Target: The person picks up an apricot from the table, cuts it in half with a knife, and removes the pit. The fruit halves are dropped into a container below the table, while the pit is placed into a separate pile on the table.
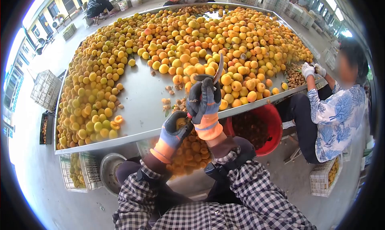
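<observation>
My right hand (pixel 205 101), in a grey and black glove with an orange cuff, is closed round a knife. The knife's curved blade (pixel 220 68) points up and away from me. Just below and to the left, my left hand (pixel 173 134), gloved alike, curls its fingers round an apricot (pixel 182 123), mostly hidden by the glove. Both hands are close together above the near edge of a metal table (pixel 138 97) heaped with apricots (pixel 160 53). Under my hands, halved apricots (pixel 188 154) fill a container at my lap.
A red tub (pixel 272 127) of dark contents stands right of my knees. A co-worker (pixel 335 105) in white gloves sits at the table's right side. A metal basin (pixel 107 172) and a white crate (pixel 90 170) stand at left. Apricot pits (pixel 295 75) lie on the table.
</observation>
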Demonstrator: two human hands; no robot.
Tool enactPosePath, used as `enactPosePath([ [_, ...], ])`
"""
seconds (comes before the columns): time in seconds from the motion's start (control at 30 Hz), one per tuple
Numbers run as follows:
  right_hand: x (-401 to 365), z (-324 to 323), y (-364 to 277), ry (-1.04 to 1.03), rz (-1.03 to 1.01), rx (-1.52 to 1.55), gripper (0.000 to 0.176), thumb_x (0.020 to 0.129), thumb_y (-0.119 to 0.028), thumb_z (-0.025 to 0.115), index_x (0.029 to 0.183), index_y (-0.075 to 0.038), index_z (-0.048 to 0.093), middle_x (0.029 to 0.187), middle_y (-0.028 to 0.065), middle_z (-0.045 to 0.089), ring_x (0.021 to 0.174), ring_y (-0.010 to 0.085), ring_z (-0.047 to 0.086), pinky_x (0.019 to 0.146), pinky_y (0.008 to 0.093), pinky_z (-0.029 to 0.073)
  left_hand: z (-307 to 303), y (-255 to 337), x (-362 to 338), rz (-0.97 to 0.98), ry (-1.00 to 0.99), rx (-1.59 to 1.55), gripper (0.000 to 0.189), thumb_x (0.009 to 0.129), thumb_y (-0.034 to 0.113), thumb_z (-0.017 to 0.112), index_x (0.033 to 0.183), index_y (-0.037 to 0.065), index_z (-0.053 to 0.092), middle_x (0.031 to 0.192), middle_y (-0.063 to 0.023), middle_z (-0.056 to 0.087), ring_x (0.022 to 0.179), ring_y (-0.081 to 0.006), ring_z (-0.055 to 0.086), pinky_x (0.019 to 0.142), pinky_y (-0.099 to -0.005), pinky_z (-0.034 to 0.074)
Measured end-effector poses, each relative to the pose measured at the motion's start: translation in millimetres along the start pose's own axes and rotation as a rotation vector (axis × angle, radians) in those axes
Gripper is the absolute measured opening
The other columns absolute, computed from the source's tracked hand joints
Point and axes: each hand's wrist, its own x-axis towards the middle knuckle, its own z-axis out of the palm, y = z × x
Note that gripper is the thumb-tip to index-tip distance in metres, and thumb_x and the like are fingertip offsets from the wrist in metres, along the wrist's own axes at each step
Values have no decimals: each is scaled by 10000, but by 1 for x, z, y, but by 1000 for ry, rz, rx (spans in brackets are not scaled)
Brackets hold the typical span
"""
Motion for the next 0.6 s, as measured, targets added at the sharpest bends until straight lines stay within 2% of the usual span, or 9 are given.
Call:
enactPosePath([
  [0.07,2,-6,6,75,72,75,284,946,-340,549,1010,-63,563,558,2,475,339,102,351,317,246,264,3,6,2,144,37,157,260,779,59,681,1016,14,583,885,-86,613,826,-151,576,752,-294,472],
  [0.1,3,-9,8,76,71,75,284,946,-340,549,1010,-63,563,558,2,475,339,102,351,317,246,264,3,10,2,144,36,157,260,779,59,681,1016,14,583,885,-86,613,826,-151,576,752,-294,472],
  [0.2,3,-14,10,194,178,129,230,941,-342,556,959,-113,566,552,-12,459,344,95,337,325,240,256,5,17,3,116,25,213,254,781,57,673,1015,17,583,881,-126,607,824,-226,601,752,-318,472],
  [0.27,3,-11,5,410,293,18,227,941,-397,539,920,-171,548,583,-38,435,395,92,329,349,222,247,3,18,5,210,-17,371,279,771,61,679,1028,23,575,885,-159,605,828,-321,602,749,-350,474],
  [0.3,4,-14,6,409,291,17,227,941,-397,539,920,-171,548,583,-38,435,395,92,329,349,222,247,4,22,5,212,-17,370,279,771,61,679,1028,23,575,885,-159,605,828,-321,602,749,-350,474],
  [0.37,5,-24,8,380,311,49,209,923,-415,560,899,-208,554,620,-57,453,460,91,374,408,223,311,7,31,4,214,-42,441,293,771,65,673,1040,27,563,911,-196,601,854,-399,578,739,-384,473],
  [0.4,7,-25,9,382,305,51,209,923,-415,560,899,-208,554,620,-57,453,460,91,374,408,223,311,8,32,4,218,-47,441,293,771,65,673,1040,27,563,911,-196,601,854,-399,578,739,-384,473],
  [0.47,10,-26,14,527,382,32,207,912,-430,569,918,-224,554,646,-61,460,514,98,403,481,242,372,8,34,4,210,-46,519,296,768,52,658,1045,31,557,927,-209,601,870,-419,571,730,-408,471],
  [0.6,14,-33,23,599,452,46,209,905,-434,578,944,-230,558,664,-56,465,556,107,421,542,265,406,6,32,3,223,-64,548,299,763,41,647,1047,31,555,934,-217,600,876,-429,566,727,-422,469],
])
